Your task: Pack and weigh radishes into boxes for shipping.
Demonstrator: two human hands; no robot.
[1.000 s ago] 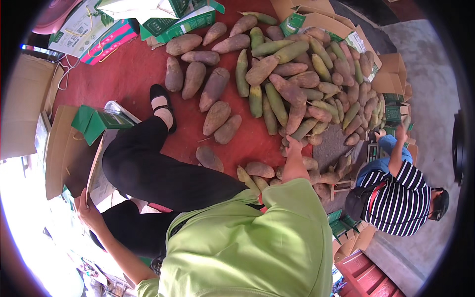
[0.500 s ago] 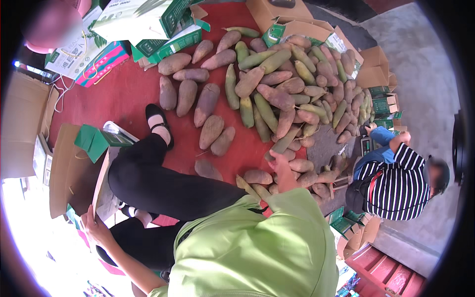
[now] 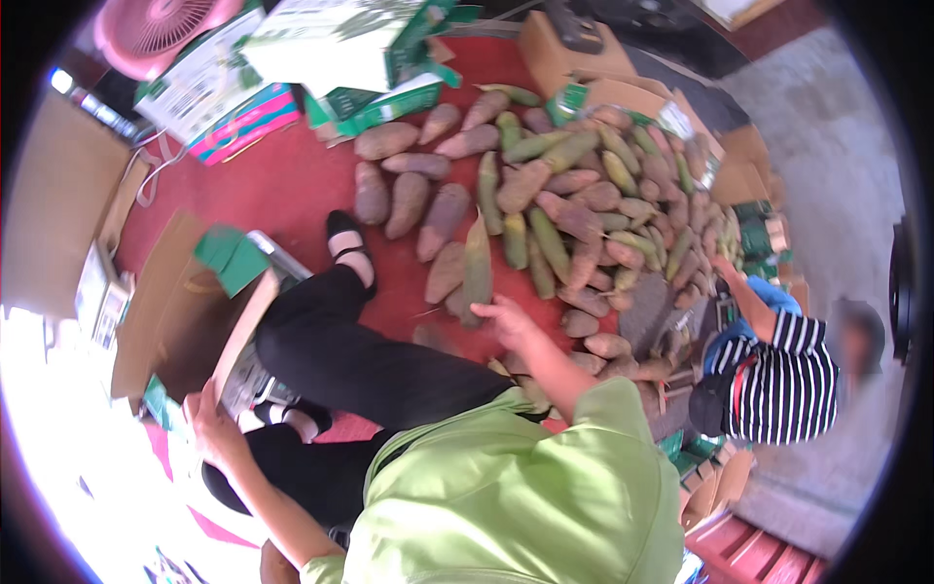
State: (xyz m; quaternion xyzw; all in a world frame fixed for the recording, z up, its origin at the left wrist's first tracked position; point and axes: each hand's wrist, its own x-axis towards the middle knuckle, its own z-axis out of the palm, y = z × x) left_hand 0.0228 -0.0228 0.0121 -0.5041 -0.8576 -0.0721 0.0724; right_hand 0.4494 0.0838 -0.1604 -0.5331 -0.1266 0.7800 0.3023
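Observation:
My right hand [image 3: 516,323] is closed round the lower end of a long green radish [image 3: 477,261], whose pointed tip is turned away from me. It is above the red floor covering, left of a large heap of green and reddish-brown radishes [image 3: 579,190]. My left hand [image 3: 212,428] grips the edge of a cardboard flap [image 3: 243,326] on an open box [image 3: 161,311] beside my legs. Inside that box little can be made out. Several loose reddish-brown radishes [image 3: 409,202] lie between my foot and the heap.
White and green cartons [image 3: 321,44] and a pink fan [image 3: 161,34] stand at the far left. Open cardboard boxes [image 3: 744,170] edge the heap on the right. A co-worker in a striped shirt [image 3: 783,380] sits at the right, one arm reaching toward the heap.
My right hand has moved left from the near side of the heap, carrying the green radish. My left hand stays on the flap. The co-worker's arm now extends toward the heap.

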